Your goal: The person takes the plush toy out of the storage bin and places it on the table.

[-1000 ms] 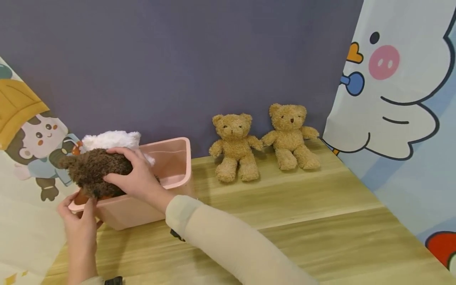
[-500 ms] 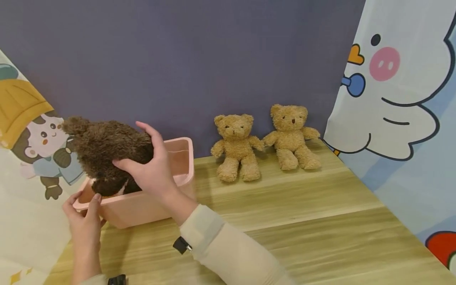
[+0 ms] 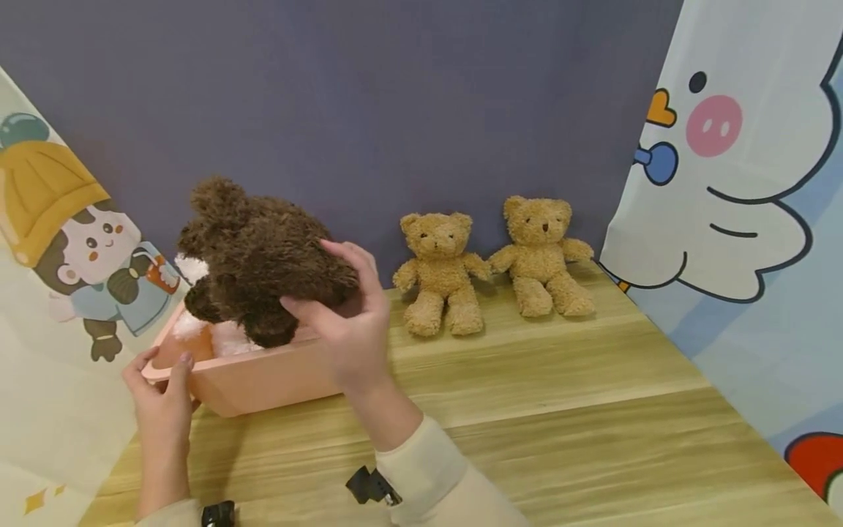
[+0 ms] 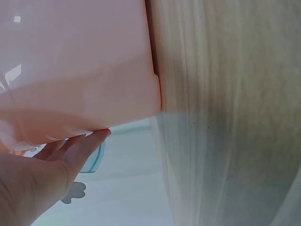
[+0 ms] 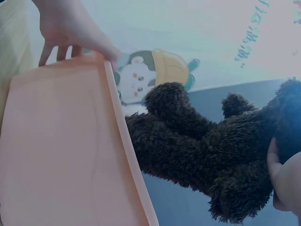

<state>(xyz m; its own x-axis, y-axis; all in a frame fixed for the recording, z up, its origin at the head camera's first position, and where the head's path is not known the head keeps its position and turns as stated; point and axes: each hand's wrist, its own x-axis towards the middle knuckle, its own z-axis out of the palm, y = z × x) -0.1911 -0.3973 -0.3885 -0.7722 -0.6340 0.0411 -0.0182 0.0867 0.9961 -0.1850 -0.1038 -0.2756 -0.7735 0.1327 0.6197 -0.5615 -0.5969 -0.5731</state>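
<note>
A dark brown plush bear [image 3: 270, 252] hangs tilted over the pink bin [image 3: 270, 382], gripped around its body by my right hand [image 3: 361, 329]. In the right wrist view the bear's shaggy limbs [image 5: 188, 141] stick out beside the bin wall [image 5: 61, 150]. My left hand [image 3: 163, 410] holds the bin at its left front corner, thumb at the rim. In the left wrist view the left hand's fingers [image 4: 77, 150] lie against the outside of the bin. White fluffy plush [image 3: 233, 340] shows inside the bin, mostly hidden by the bear.
Two tan teddy bears, a left one [image 3: 440, 274] and a right one [image 3: 541, 256], sit against the dark back wall [image 3: 421, 110], right of the bin. The wooden table [image 3: 560, 439] extends in front. Cartoon-printed panels [image 3: 724, 219] border both sides.
My right hand has lifted the brown bear up and to the right, out of the bin's left part. The left hand keeps its hold on the corner. The tan bears stay put.
</note>
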